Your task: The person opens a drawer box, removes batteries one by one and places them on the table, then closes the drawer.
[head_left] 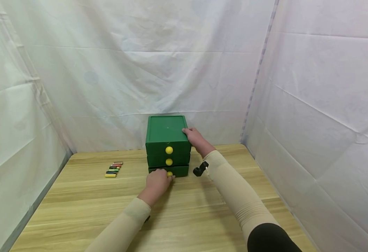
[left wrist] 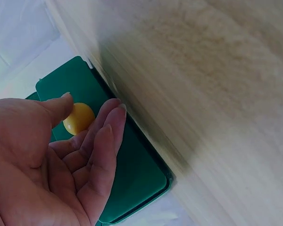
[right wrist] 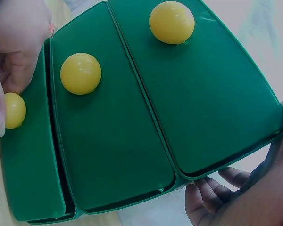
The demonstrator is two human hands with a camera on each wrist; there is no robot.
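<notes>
A green three-drawer cabinet (head_left: 167, 128) with round yellow knobs stands on the table. My left hand (head_left: 157, 182) is at its bottom drawer (head_left: 181, 171) and pinches the yellow knob (left wrist: 79, 119) between thumb and fingers. That drawer sits slightly forward, with a dark gap along its top edge in the right wrist view. The middle drawer (right wrist: 113, 141) and the top drawer (right wrist: 217, 94) look closed. Gripping the cabinet's right side is my right hand (head_left: 198, 139), its thumb on the top edge and its fingers down the side wall.
Left of the cabinet, several small coloured cylinders that look like batteries (head_left: 112, 171) lie in a row on the wooden table (head_left: 86, 206). White curtains (head_left: 184, 80) hang behind the table and along both sides.
</notes>
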